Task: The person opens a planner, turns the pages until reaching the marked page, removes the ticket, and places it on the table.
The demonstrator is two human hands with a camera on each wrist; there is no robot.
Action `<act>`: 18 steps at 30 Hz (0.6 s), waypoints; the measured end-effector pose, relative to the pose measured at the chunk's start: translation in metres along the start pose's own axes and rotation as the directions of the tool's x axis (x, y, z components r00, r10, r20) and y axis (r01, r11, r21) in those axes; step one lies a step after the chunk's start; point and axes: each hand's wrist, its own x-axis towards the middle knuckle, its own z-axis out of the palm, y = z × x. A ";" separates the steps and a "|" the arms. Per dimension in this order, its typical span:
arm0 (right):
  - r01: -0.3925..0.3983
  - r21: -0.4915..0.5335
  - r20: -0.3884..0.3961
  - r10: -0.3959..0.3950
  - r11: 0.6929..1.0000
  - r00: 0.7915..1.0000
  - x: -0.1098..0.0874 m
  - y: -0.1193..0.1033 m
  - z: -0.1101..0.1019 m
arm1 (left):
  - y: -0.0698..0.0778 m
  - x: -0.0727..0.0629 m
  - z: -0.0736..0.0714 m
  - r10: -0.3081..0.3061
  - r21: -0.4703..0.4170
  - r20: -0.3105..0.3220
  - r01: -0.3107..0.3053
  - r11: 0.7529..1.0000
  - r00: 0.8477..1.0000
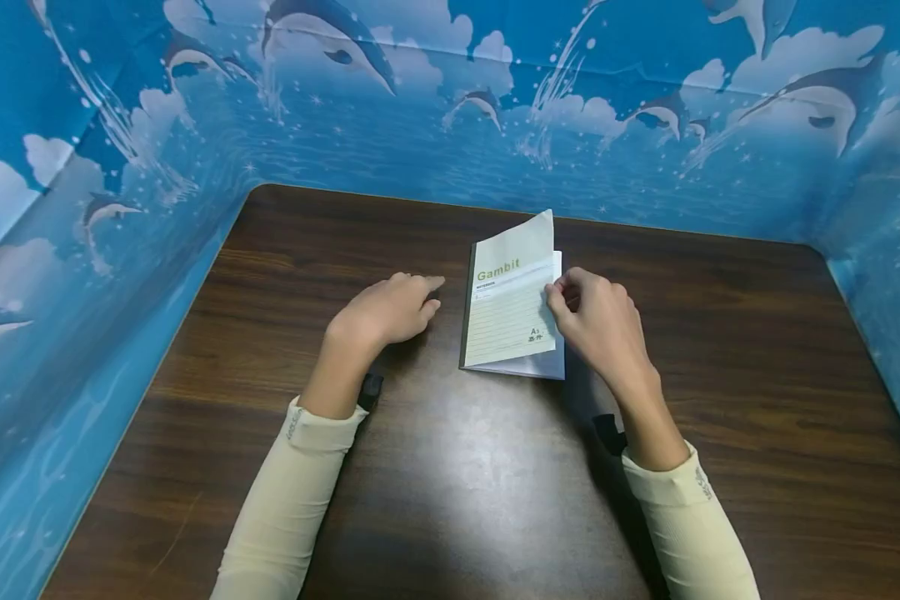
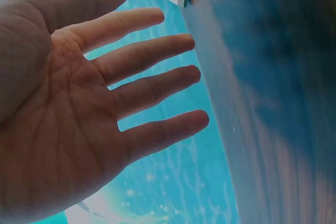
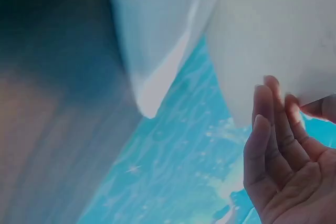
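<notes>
Head view shows the notebook slightly right of the frame's centre, on the worktop. The right hand has its grip pinching the right edge of the front cover, which stands lifted off the pages. Left of the notebook, the left hand has its fingers spread and holds nothing. Opening the cover seems the step in hand; the next move probably calls for guiding it leftward with this pinch, without creasing.
</notes>
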 end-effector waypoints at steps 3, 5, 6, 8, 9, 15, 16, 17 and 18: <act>0.018 0.017 -0.001 -0.018 1.000 1.000 0.006 -0.013 -0.001 | -0.006 -0.003 -0.005 -0.011 -0.024 -0.012 0.011 1.000 1.000; 0.035 0.024 0.009 -0.035 0.999 0.999 0.010 -0.022 -0.001 | -0.010 -0.006 -0.008 -0.019 -0.036 -0.025 0.018 0.999 1.000; 0.044 0.024 0.016 -0.044 0.999 0.999 0.012 -0.027 -0.001 | -0.012 -0.006 -0.009 -0.017 -0.041 -0.033 0.015 0.999 0.999; 0.056 0.018 0.030 -0.056 0.998 0.998 0.016 -0.037 0.000 | -0.017 -0.008 -0.012 -0.011 -0.051 -0.049 0.008 0.999 0.999; 0.064 0.015 0.038 -0.065 0.998 0.997 0.017 -0.042 0.000 | -0.019 -0.009 -0.014 -0.005 -0.057 -0.057 0.002 0.998 0.998; 0.129 -0.019 0.070 -0.127 0.991 0.989 0.027 -0.073 0.005 | -0.031 -0.017 -0.024 0.010 -0.109 -0.133 -0.024 0.994 0.991; 0.139 -0.029 0.074 -0.137 0.990 0.988 0.028 -0.078 0.006 | -0.033 -0.018 -0.026 0.013 -0.118 -0.155 -0.031 0.993 0.988; 0.149 -0.039 0.079 -0.146 0.988 0.986 0.030 -0.083 0.008 | -0.035 -0.019 -0.027 0.018 -0.128 -0.176 -0.041 0.991 0.984; 0.159 -0.046 0.086 -0.155 0.986 0.984 0.031 -0.087 0.010 | -0.038 -0.020 -0.029 0.026 -0.139 -0.195 -0.054 0.989 0.980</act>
